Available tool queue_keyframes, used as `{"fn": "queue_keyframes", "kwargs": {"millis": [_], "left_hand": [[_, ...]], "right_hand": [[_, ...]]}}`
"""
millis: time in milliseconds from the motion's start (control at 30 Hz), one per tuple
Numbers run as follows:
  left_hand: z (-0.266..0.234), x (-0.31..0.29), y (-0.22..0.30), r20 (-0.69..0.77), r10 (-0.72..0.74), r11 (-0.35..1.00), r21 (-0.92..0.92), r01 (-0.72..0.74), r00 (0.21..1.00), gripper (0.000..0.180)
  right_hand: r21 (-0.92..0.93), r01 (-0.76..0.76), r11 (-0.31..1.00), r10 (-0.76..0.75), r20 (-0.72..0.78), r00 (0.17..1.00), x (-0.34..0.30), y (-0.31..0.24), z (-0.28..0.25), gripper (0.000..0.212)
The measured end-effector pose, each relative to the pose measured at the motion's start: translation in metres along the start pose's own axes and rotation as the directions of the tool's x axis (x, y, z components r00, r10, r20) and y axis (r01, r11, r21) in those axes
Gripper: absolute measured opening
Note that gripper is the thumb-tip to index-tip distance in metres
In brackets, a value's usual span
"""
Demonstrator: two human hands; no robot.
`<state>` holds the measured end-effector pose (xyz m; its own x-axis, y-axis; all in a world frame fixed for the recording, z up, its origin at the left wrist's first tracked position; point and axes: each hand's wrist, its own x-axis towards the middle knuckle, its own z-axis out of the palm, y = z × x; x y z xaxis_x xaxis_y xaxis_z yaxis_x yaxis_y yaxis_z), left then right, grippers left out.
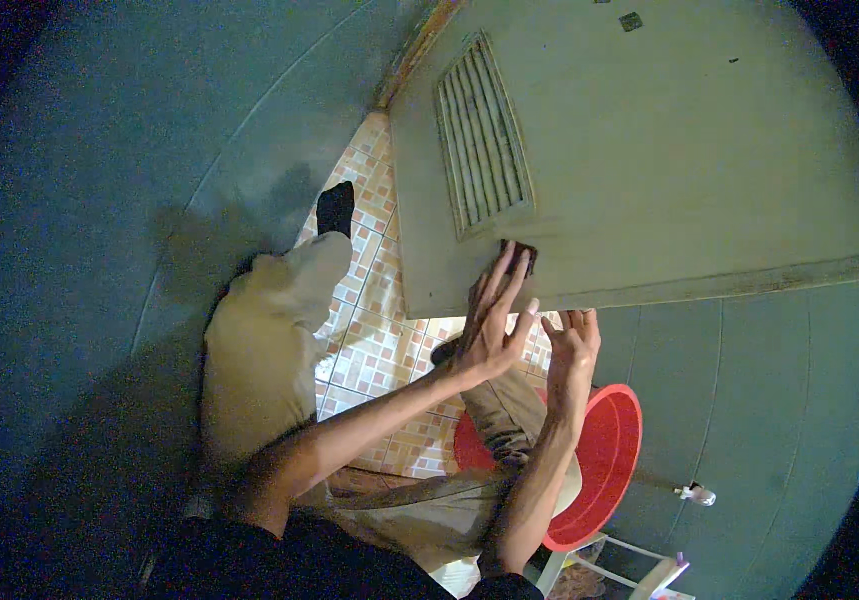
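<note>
A pale, greenish door (670, 170) with a slatted vent (485, 135) stands ajar in front of me. My left hand (495, 325) reaches up to it, fingers stretched over a small dark scrubbing pad (522, 256) and pressing it flat to the surface just below the vent. Only part of the pad shows past the fingertips. Close beside, my right hand (572, 350) has its fingers curled over the door's lower edge as seen here, steadying against it; no separate thing shows in it.
Below my right forearm sits a red plastic tub (615, 450), partly behind my leg. A white rack (630, 575) stands at the lower right, near a small tap-like fitting (696, 494) on the grey-green wall (750, 400). Patterned tiles (380, 350) cover the floor between my legs.
</note>
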<state>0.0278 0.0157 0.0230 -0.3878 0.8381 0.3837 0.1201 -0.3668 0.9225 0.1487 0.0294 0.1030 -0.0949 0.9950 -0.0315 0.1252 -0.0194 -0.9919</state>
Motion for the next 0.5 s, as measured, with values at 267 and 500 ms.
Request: {"fn": "queue_keyframes", "kwargs": {"millis": [267,500], "left_hand": [[0.004,-0.010,-0.033,-0.072,-0.241,0.970,-0.002,0.242,0.968,0.066],[0.002,-0.001,-0.008,-0.032,-0.058,0.997,-0.049,0.057,0.998,0.067]], "right_hand": [[0.042,-0.093,0.995,0.094,-0.020,0.995,0.000,0.013,-0.009,0.074],[0.001,-0.025,1.000,0.025,0.085,0.996,-0.001,0.006,-0.003,0.074]]}}
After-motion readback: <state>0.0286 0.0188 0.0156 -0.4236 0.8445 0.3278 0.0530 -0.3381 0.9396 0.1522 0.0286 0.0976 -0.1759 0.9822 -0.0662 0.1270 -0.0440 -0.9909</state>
